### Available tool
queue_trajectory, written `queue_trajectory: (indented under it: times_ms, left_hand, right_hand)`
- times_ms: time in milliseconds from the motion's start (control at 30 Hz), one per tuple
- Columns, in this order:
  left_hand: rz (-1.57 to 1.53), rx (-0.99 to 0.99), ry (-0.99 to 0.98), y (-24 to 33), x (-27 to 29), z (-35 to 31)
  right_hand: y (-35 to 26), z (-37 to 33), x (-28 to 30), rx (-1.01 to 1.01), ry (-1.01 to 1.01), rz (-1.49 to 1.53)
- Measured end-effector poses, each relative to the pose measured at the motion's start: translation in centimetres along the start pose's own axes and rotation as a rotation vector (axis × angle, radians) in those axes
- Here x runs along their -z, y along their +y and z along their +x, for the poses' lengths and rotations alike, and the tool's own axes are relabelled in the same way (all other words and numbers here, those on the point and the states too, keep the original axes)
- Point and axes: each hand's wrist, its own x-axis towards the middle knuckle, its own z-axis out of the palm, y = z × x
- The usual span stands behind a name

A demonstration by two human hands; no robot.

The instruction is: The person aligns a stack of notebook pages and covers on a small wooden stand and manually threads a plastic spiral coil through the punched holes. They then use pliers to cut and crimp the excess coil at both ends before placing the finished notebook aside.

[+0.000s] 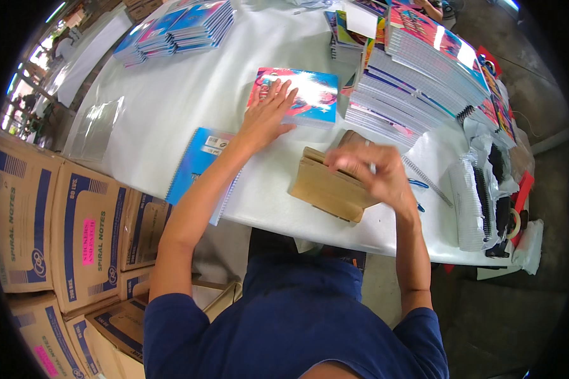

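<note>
My left hand point(269, 117) lies with its fingers spread on a notebook point(322, 95) with a pink and blue cover, on the white-covered table. My right hand point(376, 170) is above a small open-topped brown cardboard box point(329, 186) near the table's front edge. Its fingers are curled in and slightly blurred; what they pinch, if anything, I cannot make out. Under my left forearm is a blue spiral notebook point(193, 161) with a white label.
Stacked notebooks stand at the back left point(193, 25) and in a long leaning pile point(404, 88) at the right. Right of the box lie a loose wire spiral point(430, 180) and a blue-handled tool point(417, 183). Plastic-wrapped black spirals point(480, 196) sit at the right edge; cartons point(88, 234) fill the lower left.
</note>
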Motion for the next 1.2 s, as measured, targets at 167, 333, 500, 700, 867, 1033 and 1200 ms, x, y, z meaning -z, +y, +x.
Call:
queue_trajectory:
  times_ms: [167, 333, 500, 700, 867, 1033, 1200]
  left_hand:
    - [0.096, 0.021, -0.052, 0.5, -2.0, 0.9]
    - [-0.093, 0.023, -0.068, 0.9, -0.1, -1.1]
    - [-0.281, -0.143, -0.013, -0.4, 0.2, -3.4]
    - [-1.609, 0.370, 0.318, -0.1, 5.4, -2.1]
    - [-1.569, 0.143, 0.043, 5.4, 8.5, -2.0]
    - [-1.523, -0.127, -0.076, 9.1, 8.7, -1.3]
    - [-1.462, 0.071, 0.019, 9.8, 2.0, -5.1]
  right_hand:
    - [3.2, 0.6, 4.5, -0.315, 0.085, 0.179]
    - [9.8, 3.2, 3.5, -0.773, -0.040, 0.518]
    - [11.7, 6.8, 0.0, -0.673, 0.047, 0.577]
    - [0.6, 1.6, 2.9, -0.162, 0.199, -0.267]
    - [0.5, -8.5, 3.4, -0.047, 0.473, -0.263]
    - [2.9, -11.7, 1.8, -0.083, 0.527, -0.230]
    - [6.0, -13.4, -1.0, -0.309, 0.393, -0.243]
